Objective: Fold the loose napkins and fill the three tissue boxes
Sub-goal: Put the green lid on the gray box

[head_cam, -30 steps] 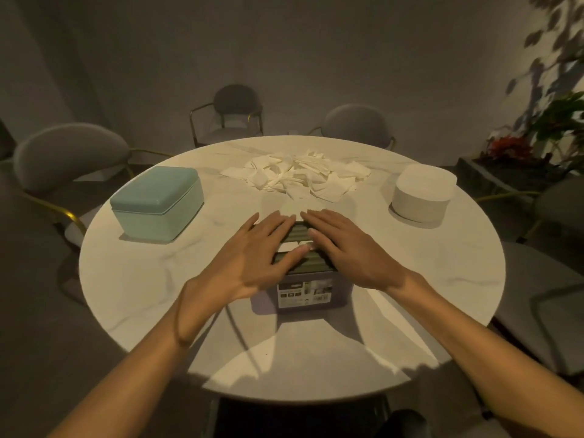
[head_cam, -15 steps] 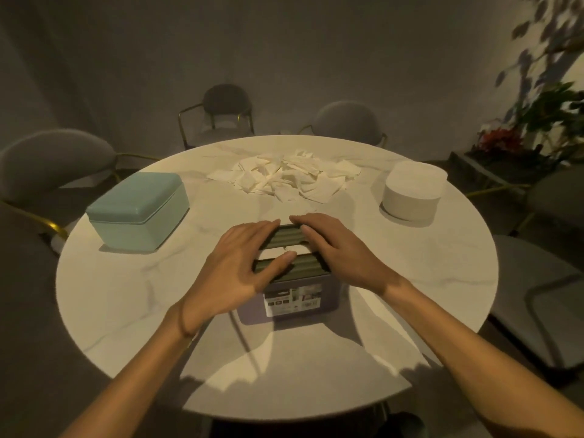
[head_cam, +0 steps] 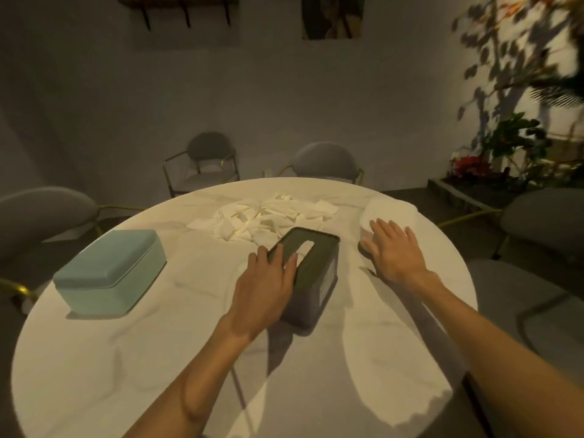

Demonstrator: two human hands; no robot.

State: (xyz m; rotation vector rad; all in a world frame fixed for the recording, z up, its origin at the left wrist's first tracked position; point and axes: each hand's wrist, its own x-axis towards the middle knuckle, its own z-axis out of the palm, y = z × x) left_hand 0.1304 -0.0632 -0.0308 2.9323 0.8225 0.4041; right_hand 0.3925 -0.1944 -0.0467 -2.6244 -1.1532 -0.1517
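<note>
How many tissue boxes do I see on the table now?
3. The teal box is at the left, the dark box in the middle under the left hand, and the white box at the right, by the right hand.

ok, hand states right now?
Left hand: open, fingers resting on the dark rectangular tissue box.
Right hand: open, straight fingers at the white round tissue box.

Dining room: round marble table [head_cam: 94,358], upholstered chairs [head_cam: 325,161], potted plants [head_cam: 512,137].
</note>
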